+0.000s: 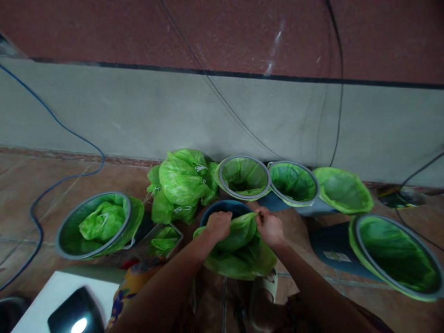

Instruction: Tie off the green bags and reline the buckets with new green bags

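A green plastic bag (239,249) hangs partly over a dark blue bin (227,206) in front of me. My left hand (219,226) is closed on the bag's edge at the left, close to the bin's rim. On the right, my right hand (269,226) pinches the same edge between thumb and fingers. The bag's rim stretches between both hands, and its folds sag toward my feet. Most of the bin is hidden behind the bag and my hands.
Several bins lined with green bags stand around, including one grey-rimmed bin (244,159) and another at right (398,254). Tied green bags (182,178) lie against the wall. A lined bin at left (62,236) holds a tied bag. A blue cable (36,217) crosses the floor.
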The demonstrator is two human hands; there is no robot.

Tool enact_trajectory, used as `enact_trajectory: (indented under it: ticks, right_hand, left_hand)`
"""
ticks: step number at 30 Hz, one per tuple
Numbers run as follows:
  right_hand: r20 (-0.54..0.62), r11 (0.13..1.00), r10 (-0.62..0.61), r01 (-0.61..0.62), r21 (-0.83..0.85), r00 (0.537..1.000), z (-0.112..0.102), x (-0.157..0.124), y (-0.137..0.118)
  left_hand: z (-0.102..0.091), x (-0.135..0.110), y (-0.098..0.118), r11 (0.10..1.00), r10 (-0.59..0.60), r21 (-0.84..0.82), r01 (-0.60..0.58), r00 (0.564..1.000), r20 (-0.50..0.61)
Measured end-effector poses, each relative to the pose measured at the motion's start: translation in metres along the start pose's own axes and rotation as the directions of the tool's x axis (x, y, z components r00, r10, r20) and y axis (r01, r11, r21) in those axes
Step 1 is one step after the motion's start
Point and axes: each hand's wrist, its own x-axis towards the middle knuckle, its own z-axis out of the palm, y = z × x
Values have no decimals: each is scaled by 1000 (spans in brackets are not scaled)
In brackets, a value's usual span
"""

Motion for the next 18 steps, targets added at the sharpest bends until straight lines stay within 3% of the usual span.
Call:
enact_trajectory:
  ticks: [3,6,9,12,18]
  right_hand:
    - [-22,998,15,-14,58,1000,-6,1,3]
    - [-34,995,30,-27,97,999,-9,2,4]
    - [-37,993,52,-48,105,998,-9,2,4]
    - [-38,992,85,-81,93,996,-7,4,5]
    - [-36,993,119,-118,30,992,-5,7,6]
  left_hand:
    - [-1,1,-10,997,-72,19,72,997,9]
    - [-4,2,-14,991,-121,-58,117,991,-56]
    - [-7,2,-12,974,-73,-218,66,997,-23]
    - [-9,-5,0,945,48,-326,-23,997,67]
    - [4,-34,43,947,50,-317,-58,998,-35]
